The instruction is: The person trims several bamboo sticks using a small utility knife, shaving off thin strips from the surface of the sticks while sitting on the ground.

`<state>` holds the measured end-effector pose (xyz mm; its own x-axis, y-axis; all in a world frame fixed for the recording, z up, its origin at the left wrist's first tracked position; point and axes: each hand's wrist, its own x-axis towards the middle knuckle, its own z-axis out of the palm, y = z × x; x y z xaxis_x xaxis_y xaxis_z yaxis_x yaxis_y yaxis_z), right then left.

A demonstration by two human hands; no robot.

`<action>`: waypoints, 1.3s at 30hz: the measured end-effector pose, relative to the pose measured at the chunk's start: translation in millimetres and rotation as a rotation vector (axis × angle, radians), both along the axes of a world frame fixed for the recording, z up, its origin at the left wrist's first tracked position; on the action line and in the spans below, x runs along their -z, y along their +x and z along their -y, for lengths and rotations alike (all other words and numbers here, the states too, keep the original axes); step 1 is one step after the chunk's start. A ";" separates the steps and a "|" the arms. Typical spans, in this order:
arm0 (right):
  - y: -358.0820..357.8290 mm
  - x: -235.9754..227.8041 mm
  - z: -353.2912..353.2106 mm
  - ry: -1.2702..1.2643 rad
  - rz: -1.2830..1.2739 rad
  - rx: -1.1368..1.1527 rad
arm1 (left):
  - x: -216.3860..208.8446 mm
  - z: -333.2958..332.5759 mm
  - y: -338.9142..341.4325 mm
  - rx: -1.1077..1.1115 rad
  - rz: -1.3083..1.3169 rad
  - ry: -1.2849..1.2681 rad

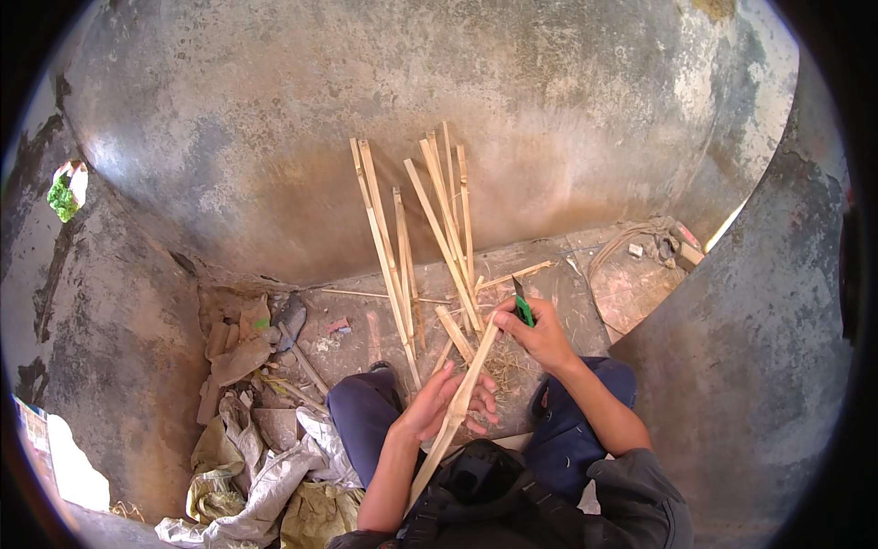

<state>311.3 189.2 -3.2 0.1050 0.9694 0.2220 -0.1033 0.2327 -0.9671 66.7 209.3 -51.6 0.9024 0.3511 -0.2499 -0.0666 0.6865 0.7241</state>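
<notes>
A pale bamboo strip (455, 412) slants from my lap up toward the right, with a node partway along it. My left hand (428, 404) cradles the strip near that node, palm up, its fingers curving loosely behind it. At the upper end, my right hand (547, 337) pinches the strip between thumb and finger. Also in my right hand is a green-handled utility knife (524, 311), its dark blade pointing up and away from the strip. Just beyond my hands, a short bamboo piece (455, 334) lies among thin shavings (501, 368) on the floor.
Several bamboo strips (378, 233) lean against the curved wall (439, 73), with another bundle (444, 224) to their right. Crumpled sacks (265, 485) and broken rubble (242, 352) lie at my left. Coiled wire (608, 252) and brick pieces (688, 256) sit far right.
</notes>
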 end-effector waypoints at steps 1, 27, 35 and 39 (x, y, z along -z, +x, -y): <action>0.1 -0.9 -0.1 0.005 -0.011 0.005 | 2.8 0.7 -1.9 -0.009 -0.007 -0.008; 10.3 -0.7 -0.8 0.011 -0.015 0.006 | -14.2 3.2 9.1 -0.002 0.050 -0.061; 6.5 6.5 -1.2 0.206 0.213 0.196 | -25.3 13.5 9.3 -0.244 -0.087 0.116; 16.1 9.0 15.2 0.208 0.475 0.170 | -32.4 16.1 4.6 -0.340 -0.117 0.223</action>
<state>327.4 174.0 -12.2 0.0976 0.8782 0.4682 0.3892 0.3993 -0.8301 71.3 193.2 -19.1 0.6961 0.6807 -0.2282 -0.1703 0.4653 0.8686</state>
